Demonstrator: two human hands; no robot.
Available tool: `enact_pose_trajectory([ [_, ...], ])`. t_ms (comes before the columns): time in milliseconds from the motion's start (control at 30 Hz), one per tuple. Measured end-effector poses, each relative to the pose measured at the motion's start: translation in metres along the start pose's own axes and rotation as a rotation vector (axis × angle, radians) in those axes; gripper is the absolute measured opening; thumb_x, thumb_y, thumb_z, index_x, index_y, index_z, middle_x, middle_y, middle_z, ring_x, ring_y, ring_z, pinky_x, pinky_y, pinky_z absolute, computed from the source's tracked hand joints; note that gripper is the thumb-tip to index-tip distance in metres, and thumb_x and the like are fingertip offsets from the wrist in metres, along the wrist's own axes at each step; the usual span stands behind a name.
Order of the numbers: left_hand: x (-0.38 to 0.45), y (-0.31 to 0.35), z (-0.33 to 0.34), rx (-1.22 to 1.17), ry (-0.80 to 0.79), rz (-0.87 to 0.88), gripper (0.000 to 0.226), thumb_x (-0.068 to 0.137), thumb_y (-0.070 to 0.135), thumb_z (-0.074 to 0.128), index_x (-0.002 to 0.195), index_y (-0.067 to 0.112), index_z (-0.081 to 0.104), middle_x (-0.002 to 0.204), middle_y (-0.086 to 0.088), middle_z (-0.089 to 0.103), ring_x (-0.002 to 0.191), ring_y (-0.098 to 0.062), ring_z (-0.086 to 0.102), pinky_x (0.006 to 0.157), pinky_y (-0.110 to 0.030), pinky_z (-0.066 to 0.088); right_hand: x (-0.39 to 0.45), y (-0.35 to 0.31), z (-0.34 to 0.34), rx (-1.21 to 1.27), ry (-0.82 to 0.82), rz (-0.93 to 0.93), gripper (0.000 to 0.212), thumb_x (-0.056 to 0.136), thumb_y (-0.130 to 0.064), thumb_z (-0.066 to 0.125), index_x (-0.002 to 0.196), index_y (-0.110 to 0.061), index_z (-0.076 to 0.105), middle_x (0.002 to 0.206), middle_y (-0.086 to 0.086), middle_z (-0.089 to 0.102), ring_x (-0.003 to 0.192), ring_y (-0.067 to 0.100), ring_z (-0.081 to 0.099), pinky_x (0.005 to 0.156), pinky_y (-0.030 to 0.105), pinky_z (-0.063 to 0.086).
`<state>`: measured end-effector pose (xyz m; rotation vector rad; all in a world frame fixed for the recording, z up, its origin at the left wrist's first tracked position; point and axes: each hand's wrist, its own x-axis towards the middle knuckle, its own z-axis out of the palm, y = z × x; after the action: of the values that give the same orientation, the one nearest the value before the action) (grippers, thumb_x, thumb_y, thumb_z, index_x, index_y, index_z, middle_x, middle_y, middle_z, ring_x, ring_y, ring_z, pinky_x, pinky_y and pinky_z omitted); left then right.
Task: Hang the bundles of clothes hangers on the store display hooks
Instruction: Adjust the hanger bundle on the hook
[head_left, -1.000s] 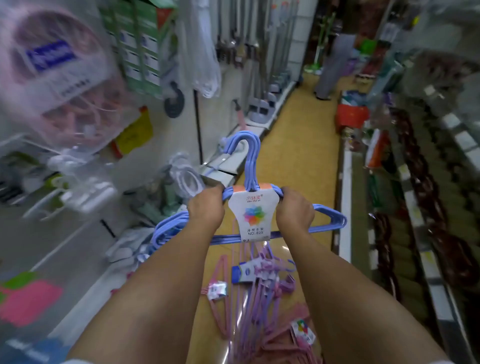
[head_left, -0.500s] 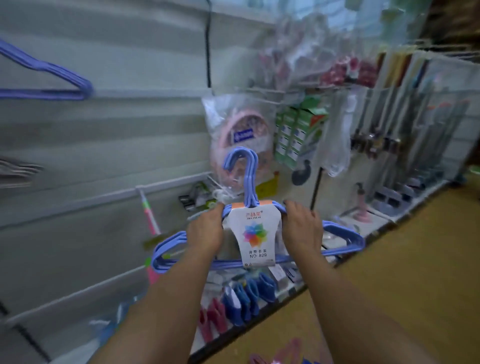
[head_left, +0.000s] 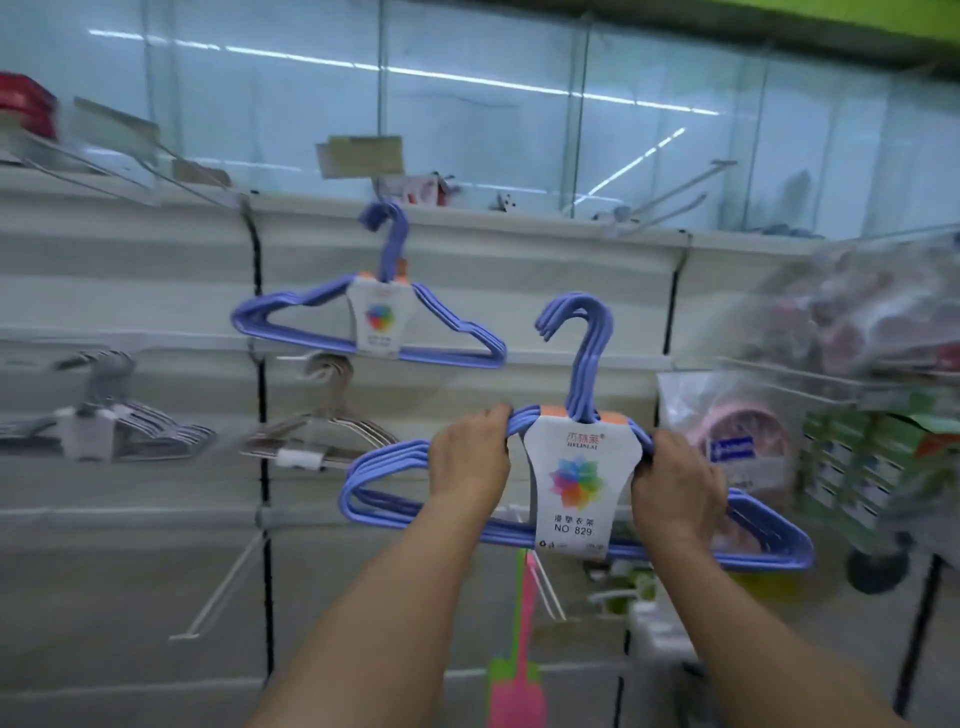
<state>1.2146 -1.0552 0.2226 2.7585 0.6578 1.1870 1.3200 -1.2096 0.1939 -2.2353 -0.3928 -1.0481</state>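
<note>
Raised since half a second ago, the held bundle of blue plastic-coated clothes hangers is now seen against the upper part of the white slatted display wall rather than down by the lower shelves. It is gripped by both shoulders. The left hand is closed around the left slope, fingers curled over the top of the wires; the right hand is clenched on the right slope, just beside the white cardboard label with a multicoloured flower. The label sits between the two hands, and the bundle's hooks point up and curl left, free of any peg.

Up and to the left, a second matching blue hanger bundle is already hung from a metal display hook near the wall's top edge — well apart from the held one. Lower left, two bundles of silver wire hangers are hung, blurred. A pink and green plastic swatter is seen below the hands.
</note>
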Motion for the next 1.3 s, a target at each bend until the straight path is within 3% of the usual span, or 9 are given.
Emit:
enact_pose_trajectory([
  [200, 0.027, -0.063, -0.038, 0.047, 0.063, 0.122, 0.036, 0.097, 0.036, 0.040, 0.131, 0.024, 0.043, 0.120, 0.000, 0.059, 0.108, -0.027, 0.055, 0.082, -0.035, 0.041, 0.023, -0.073, 0.012, 0.054, 0.060, 0.007, 0.014, 0.088, -0.005, 0.050, 0.097, -0.007, 0.061, 0.097, 0.014, 0.063, 0.092, 0.033, 0.055, 0.076, 0.036, 0.029],
  [367, 0.051, -0.110, -0.053, 0.197, 0.143, 0.134, 0.035, 0.101, 0.031, 0.031, 0.134, 0.024, 0.041, 0.124, -0.001, 0.059, 0.111, -0.024, 0.055, 0.092, -0.033, 0.036, 0.034, -0.112, 0.026, 0.095, 0.078, 0.038, 0.013, 0.089, -0.007, 0.050, 0.095, -0.007, 0.061, 0.094, 0.016, 0.063, 0.089, 0.036, 0.056, 0.077, 0.039, 0.036],
  [700, 0.117, -0.151, -0.063, 0.292, 0.271, 0.094, 0.041, 0.097, 0.015, 0.035, 0.136, 0.027, 0.041, 0.114, -0.001, 0.064, 0.103, -0.025, 0.059, 0.092, -0.035, 0.035, 0.075, -0.172, 0.070, 0.125, 0.058, 0.046, 0.010, 0.092, -0.011, 0.048, 0.095, -0.009, 0.058, 0.094, 0.014, 0.063, 0.088, 0.035, 0.057, 0.077, 0.036, 0.034],
  [933, 0.169, -0.164, -0.055, 0.326, 0.332, 0.070, 0.040, 0.097, 0.015, 0.038, 0.135, 0.027, 0.040, 0.115, 0.000, 0.064, 0.100, -0.024, 0.060, 0.092, -0.033, 0.035, 0.120, -0.197, 0.105, 0.190, 0.060, 0.037, 0.009, 0.092, -0.010, 0.048, 0.093, -0.011, 0.057, 0.093, 0.011, 0.064, 0.086, 0.033, 0.056, 0.077, 0.035, 0.032],
  [1100, 0.198, -0.179, -0.051, 0.335, 0.363, 0.035, 0.038, 0.098, 0.014, 0.033, 0.132, 0.028, 0.044, 0.109, 0.000, 0.065, 0.096, -0.024, 0.060, 0.090, -0.033, 0.035, 0.145, -0.216, 0.127, 0.258, 0.063, 0.024, 0.010, 0.091, -0.008, 0.048, 0.091, -0.013, 0.058, 0.089, 0.011, 0.064, 0.073, 0.028, 0.043, 0.074, 0.033, 0.028],
  [1300, 0.216, -0.204, -0.044, 0.346, 0.397, 0.030, 0.035, 0.098, 0.012, 0.036, 0.128, 0.026, 0.046, 0.105, 0.000, 0.066, 0.090, -0.024, 0.060, 0.087, -0.032, 0.036, 0.154, -0.239, 0.151, 0.302, 0.043, 0.027, 0.012, 0.092, -0.011, 0.047, 0.092, -0.014, 0.059, 0.090, 0.010, 0.065, 0.078, 0.030, 0.050, 0.076, 0.034, 0.030],
])
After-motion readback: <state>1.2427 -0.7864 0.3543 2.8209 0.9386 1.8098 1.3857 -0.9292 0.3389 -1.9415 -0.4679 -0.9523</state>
